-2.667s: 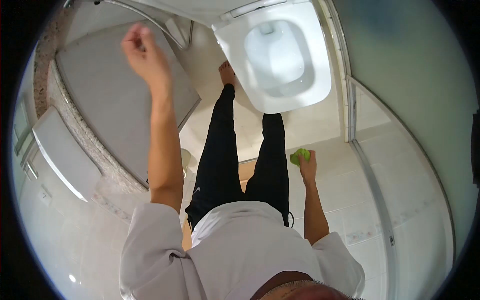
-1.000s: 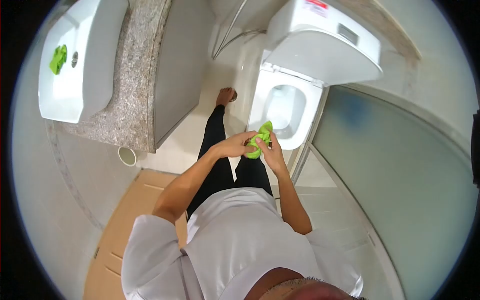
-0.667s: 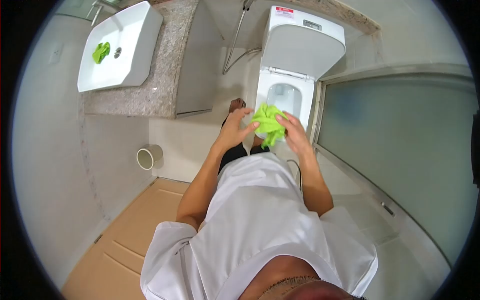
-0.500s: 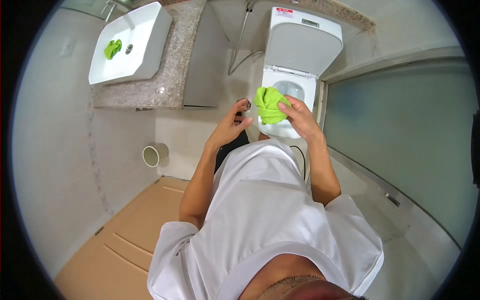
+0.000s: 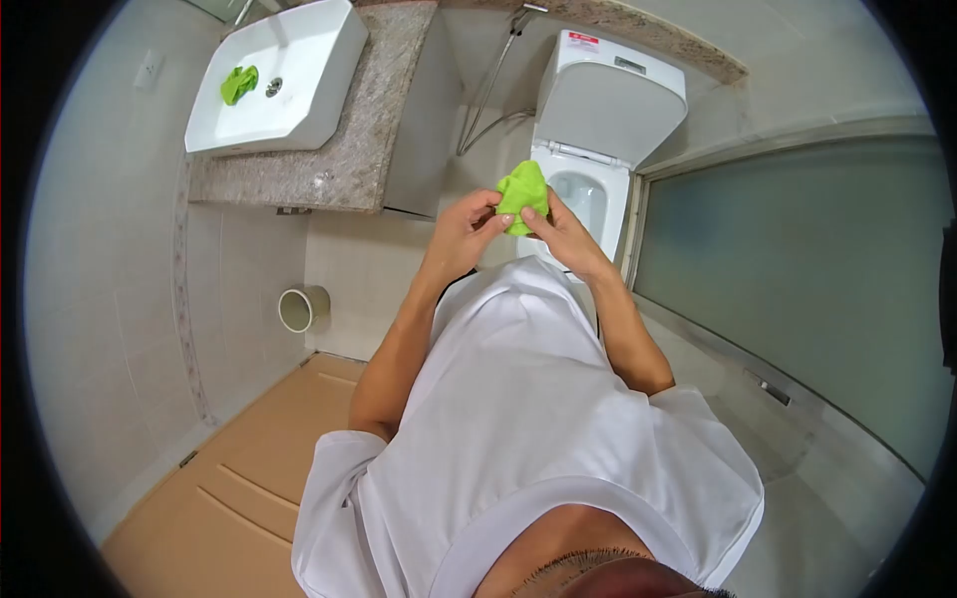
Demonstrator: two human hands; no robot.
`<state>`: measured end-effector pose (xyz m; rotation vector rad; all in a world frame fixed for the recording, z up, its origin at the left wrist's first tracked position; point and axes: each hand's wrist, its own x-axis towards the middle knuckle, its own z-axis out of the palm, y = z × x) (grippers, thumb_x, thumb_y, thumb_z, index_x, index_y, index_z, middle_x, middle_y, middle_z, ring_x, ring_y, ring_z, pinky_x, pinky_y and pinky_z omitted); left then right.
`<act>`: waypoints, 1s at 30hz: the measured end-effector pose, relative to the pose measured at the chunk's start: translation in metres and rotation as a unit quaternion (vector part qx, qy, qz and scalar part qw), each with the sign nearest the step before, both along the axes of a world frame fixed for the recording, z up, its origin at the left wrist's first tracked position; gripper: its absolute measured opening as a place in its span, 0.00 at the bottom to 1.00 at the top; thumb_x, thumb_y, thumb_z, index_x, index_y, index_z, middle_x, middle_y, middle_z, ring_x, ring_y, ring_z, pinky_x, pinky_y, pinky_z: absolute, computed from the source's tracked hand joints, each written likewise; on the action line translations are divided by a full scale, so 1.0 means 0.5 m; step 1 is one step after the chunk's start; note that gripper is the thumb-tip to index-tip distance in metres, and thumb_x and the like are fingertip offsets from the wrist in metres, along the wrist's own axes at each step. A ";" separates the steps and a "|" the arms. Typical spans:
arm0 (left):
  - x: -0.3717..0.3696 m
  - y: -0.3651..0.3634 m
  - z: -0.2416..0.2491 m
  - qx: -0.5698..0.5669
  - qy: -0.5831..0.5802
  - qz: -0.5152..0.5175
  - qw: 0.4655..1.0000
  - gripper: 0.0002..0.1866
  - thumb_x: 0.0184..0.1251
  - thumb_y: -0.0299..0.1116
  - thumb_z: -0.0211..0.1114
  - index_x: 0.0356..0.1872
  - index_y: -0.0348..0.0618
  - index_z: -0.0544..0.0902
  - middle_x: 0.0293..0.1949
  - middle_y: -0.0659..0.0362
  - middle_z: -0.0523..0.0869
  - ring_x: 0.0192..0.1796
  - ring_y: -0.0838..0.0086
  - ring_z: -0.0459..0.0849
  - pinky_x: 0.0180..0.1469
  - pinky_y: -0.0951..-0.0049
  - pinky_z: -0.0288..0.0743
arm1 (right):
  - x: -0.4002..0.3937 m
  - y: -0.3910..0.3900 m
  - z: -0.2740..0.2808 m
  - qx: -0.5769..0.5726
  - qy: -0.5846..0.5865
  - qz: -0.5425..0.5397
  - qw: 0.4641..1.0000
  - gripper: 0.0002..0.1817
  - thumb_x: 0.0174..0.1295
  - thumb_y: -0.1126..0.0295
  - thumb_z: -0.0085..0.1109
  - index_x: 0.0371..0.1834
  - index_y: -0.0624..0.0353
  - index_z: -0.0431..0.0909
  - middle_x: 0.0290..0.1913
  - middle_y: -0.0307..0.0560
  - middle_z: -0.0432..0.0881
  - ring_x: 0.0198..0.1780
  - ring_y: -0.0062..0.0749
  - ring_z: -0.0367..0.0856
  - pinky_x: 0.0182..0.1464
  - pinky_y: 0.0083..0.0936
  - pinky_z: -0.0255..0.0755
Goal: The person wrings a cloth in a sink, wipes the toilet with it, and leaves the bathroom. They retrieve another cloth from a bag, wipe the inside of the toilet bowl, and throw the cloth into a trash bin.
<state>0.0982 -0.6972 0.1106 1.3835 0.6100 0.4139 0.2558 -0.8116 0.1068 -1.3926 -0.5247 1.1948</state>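
Observation:
A bright green cloth (image 5: 523, 191), folded into a small bundle, is held between both hands in front of the toilet. My left hand (image 5: 466, 231) grips its left edge, thumb on the near side. On the right side, my right hand (image 5: 563, 234) pinches it with the thumb pressed on its front. Behind the cloth stands the white toilet (image 5: 610, 199), its lid (image 5: 620, 112) raised. The cloth hides part of the seat and bowl. The far fingers of both hands are partly covered by the cloth.
At the left, a white basin (image 5: 317, 115) on a granite counter (image 5: 371, 130) holds a second green cloth (image 5: 239, 86). A small bin (image 5: 302, 310) stands on the floor below. A frosted glass panel (image 5: 797, 269) runs along the right, and a tan door (image 5: 239, 478) lies lower left.
My left hand has moved right and up and taken hold of the cloth. The cloth has shifted slightly left and is folded narrower. The camera view has tilted a little.

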 end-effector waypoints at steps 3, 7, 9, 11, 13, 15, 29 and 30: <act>-0.025 0.067 0.062 0.184 0.095 -0.058 0.977 0.12 0.71 0.28 0.69 0.51 0.36 0.84 0.40 0.57 0.88 0.39 0.69 0.86 0.43 0.69 0.78 | -0.022 0.048 -0.039 -0.028 -0.009 0.004 1.000 0.21 0.76 0.60 0.57 0.67 0.58 0.77 0.50 0.42 0.86 0.47 0.31 0.84 0.53 0.31 0.77; -0.111 0.162 0.077 0.330 0.199 -0.049 0.922 0.13 0.64 0.26 0.69 0.50 0.37 0.86 0.41 0.49 0.86 0.40 0.52 0.86 0.44 0.57 0.79 | -0.029 0.125 -0.112 -0.108 -0.278 0.020 0.954 0.17 0.72 0.64 0.58 0.60 0.59 0.78 0.46 0.57 0.88 0.47 0.53 0.87 0.50 0.42 0.78; -0.167 0.211 0.048 0.320 0.203 -0.008 0.926 0.12 0.65 0.25 0.68 0.49 0.37 0.86 0.40 0.48 0.87 0.40 0.50 0.87 0.44 0.54 0.79 | -0.016 0.152 -0.127 -0.170 -0.389 0.083 0.901 0.16 0.69 0.63 0.60 0.54 0.59 0.79 0.45 0.64 0.87 0.48 0.63 0.86 0.51 0.47 0.78; -0.231 0.263 0.005 0.327 0.177 0.036 0.928 0.10 0.66 0.23 0.66 0.47 0.37 0.86 0.41 0.46 0.88 0.41 0.47 0.86 0.44 0.54 0.79 | -0.002 0.154 -0.180 -0.236 -0.429 0.120 0.864 0.19 0.66 0.58 0.62 0.52 0.59 0.79 0.46 0.62 0.88 0.49 0.64 0.85 0.52 0.50 0.77; -0.287 0.319 -0.013 0.327 0.190 0.050 0.924 0.09 0.67 0.23 0.65 0.46 0.36 0.86 0.41 0.45 0.89 0.41 0.48 0.86 0.44 0.54 0.78 | 0.013 0.134 -0.220 -0.302 -0.443 0.153 0.830 0.20 0.64 0.55 0.63 0.50 0.59 0.80 0.44 0.63 0.88 0.48 0.65 0.85 0.52 0.52 0.77; -0.324 0.364 -0.007 0.329 0.198 0.064 0.921 0.07 0.68 0.24 0.65 0.44 0.36 0.86 0.42 0.45 0.89 0.41 0.48 0.86 0.43 0.54 0.78 | 0.021 0.113 -0.227 -0.347 -0.460 0.149 0.803 0.21 0.64 0.54 0.64 0.51 0.59 0.82 0.40 0.61 0.88 0.43 0.57 0.88 0.49 0.46 0.79; -0.426 0.406 0.066 0.337 0.297 0.190 0.873 0.08 0.70 0.32 0.64 0.45 0.42 0.85 0.41 0.51 0.86 0.45 0.51 0.85 0.47 0.56 0.78 | -0.063 0.552 0.069 0.067 -0.073 0.066 0.993 0.23 0.70 0.75 0.61 0.67 0.62 0.72 0.59 0.46 0.81 0.59 0.31 0.80 0.63 0.28 0.72; -0.443 0.400 0.071 0.340 0.301 0.192 0.870 0.08 0.70 0.32 0.64 0.45 0.42 0.85 0.41 0.51 0.86 0.45 0.51 0.85 0.47 0.56 0.78 | -0.084 0.595 0.097 0.091 -0.046 0.056 0.993 0.23 0.69 0.75 0.62 0.67 0.62 0.72 0.58 0.46 0.81 0.58 0.30 0.80 0.62 0.28 0.72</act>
